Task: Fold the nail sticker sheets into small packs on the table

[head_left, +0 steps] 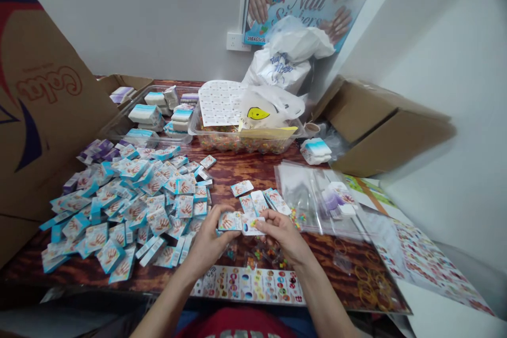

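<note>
White walls meet behind a wood-grain bench [233, 174], with a "Nail Stickers" poster [301, 0] standing above a wall socket [237, 41]. A large cardboard flap [47, 95] rises on the left, and an open cardboard box [388, 127] lies tilted on the right.

At the back, a clear plastic tray [119, 129] holds stacks of packets. Just beside it, a clear tub [245, 142] of tiny colourful pieces sits under a printed sticker sheet [219, 103] and a white plastic bag with a yellow smiley [257, 113]. A heap of blue-edged hand-print cards [127, 211] spreads across the left of the bench.

The left hand [208, 237] and right hand [281, 235] meet near the middle, just right of the heap. The left fingers close narrow on a hand-print card [229, 221], and the right fingers pinch a white card [251, 227] beside it, the two cards touching. A few loose cards [253, 198] lie just beyond the hands. Further right lies a clear zip bag [312, 203]. A strip of nail stickers [247, 285] lies along the near edge, and rubber bands [368, 288] lie at the right.
</note>
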`<state>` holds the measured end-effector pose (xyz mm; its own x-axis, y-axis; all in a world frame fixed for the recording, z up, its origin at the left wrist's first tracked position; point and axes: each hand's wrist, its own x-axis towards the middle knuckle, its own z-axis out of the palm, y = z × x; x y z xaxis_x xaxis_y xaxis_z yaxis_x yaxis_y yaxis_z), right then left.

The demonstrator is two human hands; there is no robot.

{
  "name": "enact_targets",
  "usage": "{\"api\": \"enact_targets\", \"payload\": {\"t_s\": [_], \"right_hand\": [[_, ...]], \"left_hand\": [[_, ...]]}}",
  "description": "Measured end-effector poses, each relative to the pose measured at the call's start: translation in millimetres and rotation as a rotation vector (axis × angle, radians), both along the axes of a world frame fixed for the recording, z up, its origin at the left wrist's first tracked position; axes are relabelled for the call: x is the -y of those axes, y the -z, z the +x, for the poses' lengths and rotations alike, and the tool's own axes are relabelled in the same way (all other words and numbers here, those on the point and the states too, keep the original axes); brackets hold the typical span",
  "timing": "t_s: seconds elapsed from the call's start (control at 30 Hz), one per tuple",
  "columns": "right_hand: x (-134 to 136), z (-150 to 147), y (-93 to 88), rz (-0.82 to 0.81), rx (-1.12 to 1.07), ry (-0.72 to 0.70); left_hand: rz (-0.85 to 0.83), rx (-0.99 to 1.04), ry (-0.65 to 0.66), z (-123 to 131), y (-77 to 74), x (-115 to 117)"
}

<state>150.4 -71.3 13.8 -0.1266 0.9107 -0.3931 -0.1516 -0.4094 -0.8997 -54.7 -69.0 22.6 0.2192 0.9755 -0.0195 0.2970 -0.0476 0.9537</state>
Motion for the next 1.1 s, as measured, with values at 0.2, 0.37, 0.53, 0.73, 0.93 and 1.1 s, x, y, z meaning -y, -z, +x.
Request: {"api": "enact_targets", "payload": {"t_s": [0.2, 0.37, 0.53, 0.73, 0.93, 1.1], "right_hand": [[-1.5, -2.5, -6.5, 0.002, -0.003, 0.093], [1.7, -4.5, -5.9, 0.038, 0.081, 0.047], [1.9, -10.1, 6.7, 0.163, 0.209, 0.083], [1.0, -11.7, 7.0, 0.303, 0.273, 0.067], [3.5, -0.7, 3.1, 0.247, 0.112, -0.080], [6.6, -7.5, 5.0, 0.348, 0.296, -0.039]], "left_hand": [[0.040, -0.048, 0.059, 7.9, 0.3, 2.4], [0.210, -0.376, 0.176, 4.1, -5.7, 1.5], [0.252, -0.551, 0.111, 3.5, -5.2, 2.4], [0.143, -0.289, 0.184, 11.7, 3.6, 7.3], [0.141, -0.254, 0.166, 7.0, 4.0, 11.4], [0.191, -0.299, 0.117, 6.4, 13.2, 15.5]]}}
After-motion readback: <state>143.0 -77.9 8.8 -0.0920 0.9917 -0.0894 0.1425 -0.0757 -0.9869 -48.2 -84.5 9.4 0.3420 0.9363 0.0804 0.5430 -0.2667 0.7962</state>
